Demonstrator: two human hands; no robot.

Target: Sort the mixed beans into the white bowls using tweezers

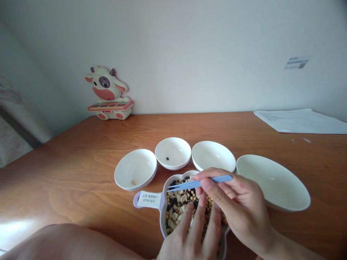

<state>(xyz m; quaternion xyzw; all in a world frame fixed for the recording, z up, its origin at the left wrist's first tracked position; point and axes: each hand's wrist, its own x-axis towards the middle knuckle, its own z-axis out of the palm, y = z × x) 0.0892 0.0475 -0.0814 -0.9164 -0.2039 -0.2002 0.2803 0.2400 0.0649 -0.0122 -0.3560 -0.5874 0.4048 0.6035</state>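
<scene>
My right hand [241, 202] pinches a pair of blue tweezers [193, 183], whose tips point left over the near-left part of a lilac tray. That lilac tray [162, 216] has a scalloped rim and a labelled handle, and it holds mixed black beans, yellow beans and peanut halves [175, 216]. My left hand [193, 234] reaches over the tray with its fingers spread, touching or just above the beans. No bean shows between the tweezer tips, which stand slightly apart. My two hands hide much of the tray's right side.
Behind the tray stand several white bowls: the leftmost bowl [123, 173] contains one pale piece, the second bowl [179, 164] one black bean [167, 158]. Farther right are a third bowl [214, 157] and a long oval bowl [284, 180]. A cow toy [108, 95] and papers [303, 121] lie farther back.
</scene>
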